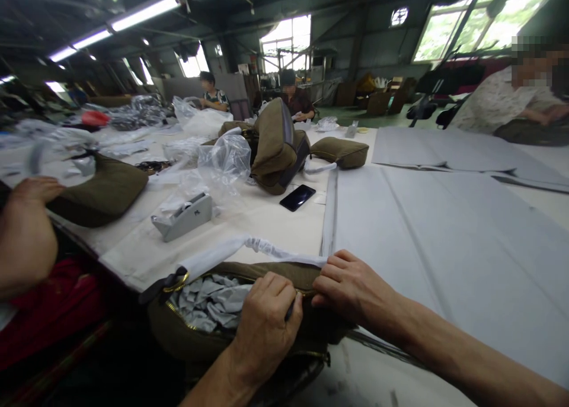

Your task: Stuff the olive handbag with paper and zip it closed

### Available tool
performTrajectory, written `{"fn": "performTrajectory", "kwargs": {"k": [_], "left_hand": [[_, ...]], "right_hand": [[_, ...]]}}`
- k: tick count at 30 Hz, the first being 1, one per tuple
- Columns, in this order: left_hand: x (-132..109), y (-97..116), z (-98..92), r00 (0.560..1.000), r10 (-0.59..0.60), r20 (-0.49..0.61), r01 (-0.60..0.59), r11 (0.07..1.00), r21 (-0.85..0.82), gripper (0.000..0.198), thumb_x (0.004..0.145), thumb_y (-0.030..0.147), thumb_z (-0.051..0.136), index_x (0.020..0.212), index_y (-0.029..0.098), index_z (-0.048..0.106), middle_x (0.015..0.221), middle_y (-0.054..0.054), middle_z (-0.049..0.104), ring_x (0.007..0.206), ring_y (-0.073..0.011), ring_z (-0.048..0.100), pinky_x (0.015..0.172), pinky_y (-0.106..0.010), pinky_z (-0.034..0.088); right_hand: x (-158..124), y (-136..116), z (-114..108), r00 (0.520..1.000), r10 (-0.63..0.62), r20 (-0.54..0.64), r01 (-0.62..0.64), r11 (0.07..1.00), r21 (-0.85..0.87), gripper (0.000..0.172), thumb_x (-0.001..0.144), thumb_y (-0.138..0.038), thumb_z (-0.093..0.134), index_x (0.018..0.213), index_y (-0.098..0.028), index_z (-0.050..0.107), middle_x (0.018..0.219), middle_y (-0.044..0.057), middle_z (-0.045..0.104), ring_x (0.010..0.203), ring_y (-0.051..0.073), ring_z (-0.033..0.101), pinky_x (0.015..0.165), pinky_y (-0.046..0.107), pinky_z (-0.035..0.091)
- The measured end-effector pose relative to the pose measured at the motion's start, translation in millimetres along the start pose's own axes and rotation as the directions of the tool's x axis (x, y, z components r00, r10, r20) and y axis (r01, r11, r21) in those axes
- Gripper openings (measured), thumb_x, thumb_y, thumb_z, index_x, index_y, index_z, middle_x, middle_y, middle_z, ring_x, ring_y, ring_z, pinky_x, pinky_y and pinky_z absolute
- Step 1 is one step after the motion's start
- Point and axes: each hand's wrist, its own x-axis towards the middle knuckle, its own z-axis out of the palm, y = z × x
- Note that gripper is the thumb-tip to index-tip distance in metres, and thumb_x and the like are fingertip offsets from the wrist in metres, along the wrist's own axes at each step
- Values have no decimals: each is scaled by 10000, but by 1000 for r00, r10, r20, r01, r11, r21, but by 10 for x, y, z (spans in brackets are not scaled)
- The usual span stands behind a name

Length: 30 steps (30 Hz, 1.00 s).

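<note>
An olive-brown handbag [173,330] lies at the table's front edge with its brass-toothed zipper partly open. Crumpled grey paper [211,300] fills the opening. White wrapping covers the handle [271,250], which arches over the far side. My left hand [269,321] is closed over the zipper line, a small dark pull tab showing by the thumb. Fingers of my right hand [344,285] pinch the bag's top edge at the right end of the zipper. A second zipper [313,355] shows lower on the near side.
A grey tape dispenser [186,217] and a phone [297,198] lie beyond the bag. More olive bags [275,146] and clear plastic [226,155] are behind. Large grey sheets [435,217] cover the right side. A co-worker's hand [31,229] touches another bag [104,188] at left.
</note>
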Motion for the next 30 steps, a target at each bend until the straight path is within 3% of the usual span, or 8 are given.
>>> {"fn": "performTrajectory", "kwargs": {"k": [6, 10, 12, 16, 18, 20, 25, 30], "left_hand": [[-64, -155, -178, 992, -12, 123, 7, 999, 44, 285, 917, 248, 388, 717, 169, 577, 713, -29, 582, 712, -183, 512, 672, -337, 367], [13, -172, -195, 995, -25, 94, 15, 994, 108, 297, 909, 233, 382, 668, 167, 543, 689, -32, 573, 693, -178, 508, 658, -322, 360], [99, -167, -175, 997, -50, 66, 41, 991, 130, 300, 900, 225, 388, 634, 165, 512, 664, -35, 561, 663, -172, 505, 627, -309, 358], [208, -179, -110, 987, -147, 65, 149, 989, -22, 229, 868, 220, 452, 658, 162, 522, 672, -33, 588, 639, -159, 529, 595, -279, 385], [164, -200, -71, 989, -140, 47, 143, 988, -55, 202, 872, 196, 439, 701, 156, 540, 722, -44, 602, 691, -169, 546, 632, -284, 410], [69, -231, -35, 998, -57, -6, 57, 998, 22, 230, 897, 188, 401, 722, 152, 547, 760, -57, 603, 751, -186, 550, 684, -313, 414], [-101, -395, -29, 982, 188, -7, -180, 953, 244, 282, 928, 196, 376, 699, 160, 536, 679, -31, 579, 662, -175, 520, 658, -335, 374], [-100, -634, -166, 987, 157, 31, -160, 963, 217, 275, 930, 212, 374, 724, 159, 549, 677, -31, 577, 663, -160, 539, 628, -303, 378]], "right_hand": [[51, -13, -27, 1000, -14, 21, 15, 999, -39, 317, 909, -394, 499, 679, -178, 523, 687, -9, 584, 638, 146, 459, 640, 317, 266], [225, -110, -104, 985, 88, 147, -65, 985, -157, 222, 843, -322, 605, 688, -168, 566, 690, 22, 607, 638, 169, 500, 633, 337, 295], [348, -207, -99, 968, 157, 195, -97, 953, -288, 158, 810, -238, 617, 681, -146, 604, 660, 61, 608, 651, 208, 528, 721, 393, 341], [495, -398, 122, 987, 154, 49, -117, 891, -439, 170, 768, -152, 575, 865, -37, 654, 902, 205, 637, 878, 312, 548, 859, 481, 354], [484, -432, 266, 981, 192, 11, -173, 906, -386, 166, 765, -148, 567, 890, -59, 632, 933, 185, 621, 869, 297, 541, 739, 428, 409], [438, -426, 355, 969, 239, 60, -213, 934, -285, 72, 777, -161, 568, 829, -128, 605, 818, 104, 599, 758, 254, 534, 622, 384, 408], [378, -365, 319, 961, 209, 183, -182, 971, -152, 18, 802, -163, 572, 798, -180, 567, 779, 39, 569, 687, 208, 544, 532, 338, 357], [451, -254, 205, 938, 144, 315, -116, 987, -108, 146, 837, -327, 584, 812, -183, 579, 785, 18, 599, 626, 171, 583, 457, 300, 275]]}}
